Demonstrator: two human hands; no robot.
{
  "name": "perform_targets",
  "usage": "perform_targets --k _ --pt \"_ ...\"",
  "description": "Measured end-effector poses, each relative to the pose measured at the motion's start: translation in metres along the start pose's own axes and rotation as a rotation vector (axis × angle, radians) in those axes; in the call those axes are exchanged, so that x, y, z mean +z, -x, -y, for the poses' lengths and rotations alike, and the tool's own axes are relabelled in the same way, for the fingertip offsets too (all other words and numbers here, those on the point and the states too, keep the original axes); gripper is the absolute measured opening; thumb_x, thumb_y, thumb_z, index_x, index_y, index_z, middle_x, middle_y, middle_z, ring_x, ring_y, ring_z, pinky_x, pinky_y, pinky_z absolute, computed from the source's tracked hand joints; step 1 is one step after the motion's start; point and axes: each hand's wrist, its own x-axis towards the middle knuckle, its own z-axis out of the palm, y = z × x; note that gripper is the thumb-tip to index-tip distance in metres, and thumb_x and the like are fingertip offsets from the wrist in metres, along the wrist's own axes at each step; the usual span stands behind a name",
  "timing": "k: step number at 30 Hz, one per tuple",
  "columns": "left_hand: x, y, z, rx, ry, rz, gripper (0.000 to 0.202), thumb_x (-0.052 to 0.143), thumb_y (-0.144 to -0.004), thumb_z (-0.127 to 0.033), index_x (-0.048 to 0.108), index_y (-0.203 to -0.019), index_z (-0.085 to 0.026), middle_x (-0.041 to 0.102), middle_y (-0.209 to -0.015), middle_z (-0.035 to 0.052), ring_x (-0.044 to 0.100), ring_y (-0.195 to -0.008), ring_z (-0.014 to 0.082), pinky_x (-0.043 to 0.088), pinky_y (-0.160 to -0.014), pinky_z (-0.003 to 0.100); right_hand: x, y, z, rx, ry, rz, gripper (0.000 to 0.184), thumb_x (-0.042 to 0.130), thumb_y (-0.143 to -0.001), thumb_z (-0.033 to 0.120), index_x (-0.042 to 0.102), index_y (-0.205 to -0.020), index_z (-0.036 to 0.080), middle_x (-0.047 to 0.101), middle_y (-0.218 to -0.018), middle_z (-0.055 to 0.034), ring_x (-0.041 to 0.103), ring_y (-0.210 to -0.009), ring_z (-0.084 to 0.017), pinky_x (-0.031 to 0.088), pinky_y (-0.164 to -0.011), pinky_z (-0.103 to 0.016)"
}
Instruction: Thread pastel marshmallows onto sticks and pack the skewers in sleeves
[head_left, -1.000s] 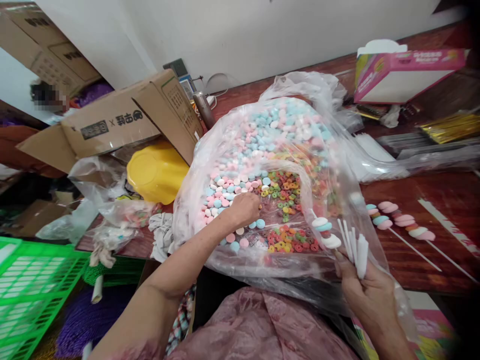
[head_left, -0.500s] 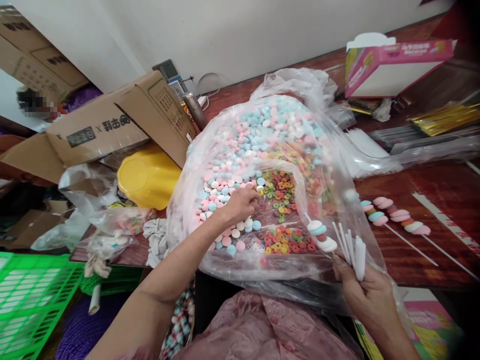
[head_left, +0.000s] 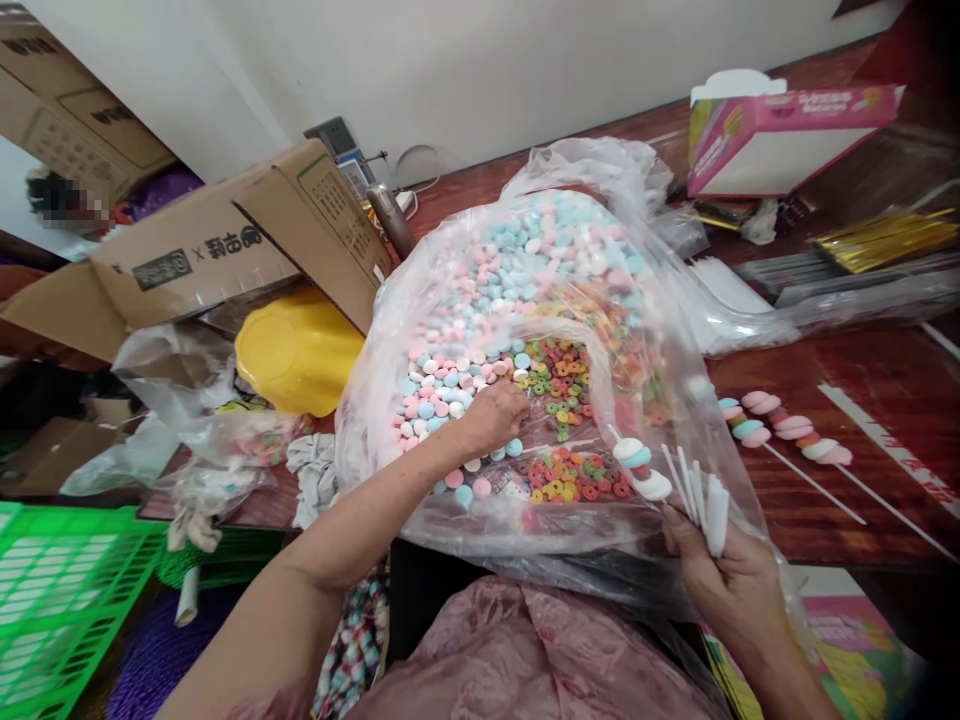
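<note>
A big clear plastic bag (head_left: 667,330) lies open on the table, full of pink, blue and white candy discs (head_left: 517,260) and coloured ring candies (head_left: 559,375). My left hand (head_left: 496,412) reaches into the bag, fingers curled down among the candies at the border of discs and rings; what they pinch is hidden. My right hand (head_left: 724,575) grips a bunch of white sticks (head_left: 701,495) at the bag's near right edge. One stick carries a few stacked candies (head_left: 641,467).
Two finished candy skewers (head_left: 780,428) lie on the dark red table (head_left: 862,370) to the right. A pink box (head_left: 780,135) stands at the back right. A cardboard box (head_left: 225,250), a yellow tub (head_left: 296,350) and a green crate (head_left: 60,590) sit left.
My left hand has shifted a little within the bag over the candies. My right hand keeps its hold on the sticks. The view has moved slightly.
</note>
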Motion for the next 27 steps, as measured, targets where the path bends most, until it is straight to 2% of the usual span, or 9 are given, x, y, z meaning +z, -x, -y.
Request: perform_targets --k 3,6,8,11,15,18,22,24,27 --pt "0.0 0.009 -0.013 -0.048 0.112 -0.073 0.015 0.059 -0.077 -0.009 0.072 -0.078 -0.015 0.07 -0.079 0.0062 0.064 -0.079 0.0187 0.053 -0.078 0.033 0.001 0.001 0.006 -0.044 0.016 0.034 0.011 0.061 -0.091 0.026 0.07 -0.092 0.02 0.057 -0.065 0.0026 0.055 -0.056 -0.012 0.046 -0.054 -0.021" --pt "-0.006 0.022 -0.034 -0.195 0.628 -0.142 0.028 0.074 -0.076 -0.026 0.074 -0.101 -0.014 0.07 -0.081 0.0036 0.065 -0.068 0.0154 0.055 -0.064 0.029 0.005 0.003 0.02 -0.108 0.01 0.071 0.01 0.059 -0.092 0.022 0.069 -0.092 0.02 0.054 -0.062 0.004 0.052 -0.052 -0.01 0.043 -0.051 -0.02" --pt "-0.008 0.035 -0.05 -0.29 1.01 -0.158 0.041 0.084 -0.066 -0.031 0.075 -0.102 -0.014 0.07 -0.079 0.0023 0.065 -0.065 0.0143 0.056 -0.062 0.029 0.01 0.004 0.033 -0.151 -0.003 0.109 0.012 0.057 -0.093 0.02 0.069 -0.095 0.02 0.051 -0.059 0.0051 0.049 -0.049 -0.01 0.042 -0.049 -0.02" --pt "-0.005 0.053 -0.068 -0.323 1.261 -0.221 0.036 0.089 -0.061 -0.03 0.076 -0.091 -0.015 0.07 -0.079 0.0017 0.067 -0.066 0.0135 0.058 -0.063 0.028 0.019 0.003 0.05 -0.185 -0.014 0.186 0.014 0.053 -0.095 0.019 0.067 -0.091 0.019 0.052 -0.059 0.0048 0.048 -0.048 -0.009 0.041 -0.048 -0.02" --pt "0.006 0.07 -0.075 -0.183 1.183 -0.465 0.026 0.088 -0.065 -0.028 0.077 -0.086 -0.018 0.069 -0.08 0.0009 0.064 -0.069 0.0112 0.057 -0.064 0.024 0.026 0.0 0.059 -0.237 0.02 0.25 0.019 0.049 -0.094 0.017 0.069 -0.093 0.018 0.062 -0.067 0.0016 0.055 -0.052 -0.011 0.044 -0.051 -0.02" --pt "0.011 0.079 -0.071 0.001 0.781 -0.629 0.014 0.082 -0.075 -0.024 0.077 -0.087 -0.019 0.071 -0.081 0.0029 0.065 -0.073 0.0126 0.056 -0.067 0.024 0.028 0.001 0.06 -0.263 0.072 0.249 0.023 0.049 -0.092 0.017 0.071 -0.098 0.018 0.063 -0.066 0.0014 0.054 -0.049 -0.011 0.045 -0.05 -0.021" --pt "0.019 0.086 -0.069 0.185 0.378 -0.696 0.012 0.068 -0.086 -0.016 0.076 -0.095 -0.02 0.074 -0.087 0.0062 0.068 -0.08 0.0142 0.057 -0.074 0.026 0.032 0.007 0.064 -0.203 0.057 0.203 0.019 0.051 -0.093 0.02 0.07 -0.093 0.018 0.057 -0.06 0.003 0.05 -0.047 -0.011 0.042 -0.048 -0.021" --pt "0.024 0.088 -0.071 0.156 0.431 -0.709 0.015 0.067 -0.087 -0.017 0.076 -0.099 -0.021 0.074 -0.092 0.0063 0.069 -0.083 0.0144 0.058 -0.076 0.026 0.035 0.01 0.067 -0.156 0.007 0.176 0.017 0.053 -0.094 0.023 0.067 -0.085 0.019 0.053 -0.057 0.0037 0.049 -0.047 -0.011 0.041 -0.047 -0.021" --pt "0.025 0.086 -0.075 -0.039 0.815 -0.716 0.035 0.074 -0.083 -0.027 0.069 -0.118 -0.023 0.072 -0.092 0.0036 0.068 -0.081 0.0133 0.057 -0.075 0.026 0.04 0.013 0.068 -0.101 -0.064 0.164 0.024 0.055 -0.094 0.025 0.06 -0.072 0.019 0.05 -0.056 0.0039 0.046 -0.048 -0.01 0.039 -0.047 -0.02"
